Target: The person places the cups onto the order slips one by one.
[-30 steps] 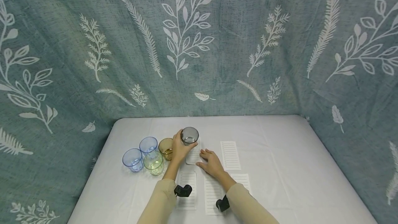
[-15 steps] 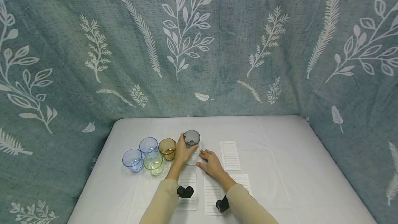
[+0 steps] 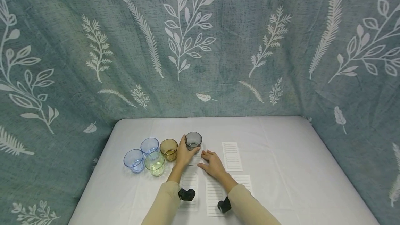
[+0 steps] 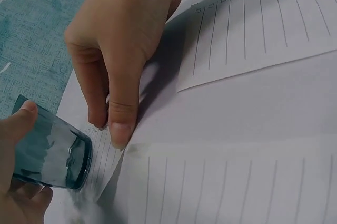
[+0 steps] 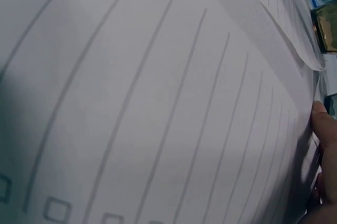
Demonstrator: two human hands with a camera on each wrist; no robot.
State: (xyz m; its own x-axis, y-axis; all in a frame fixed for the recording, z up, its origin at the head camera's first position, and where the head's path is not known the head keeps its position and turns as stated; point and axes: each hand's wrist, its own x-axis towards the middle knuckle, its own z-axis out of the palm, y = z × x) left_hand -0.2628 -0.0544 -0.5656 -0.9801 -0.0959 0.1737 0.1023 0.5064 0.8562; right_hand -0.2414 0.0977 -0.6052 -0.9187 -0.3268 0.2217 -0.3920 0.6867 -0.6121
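Gripping gray glass (image 3: 193, 139), left fingers (image 3: 182, 141) partly hidden, lined sheet (image 3: 194, 160) half covered.

Left grip (image 3: 185, 152) round grey glass (image 3: 193, 139), amber glass (image 3: 168, 149) beside

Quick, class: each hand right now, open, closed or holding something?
Left hand: closed, holding the grey glass.
Right hand: open, touching a lined sheet.
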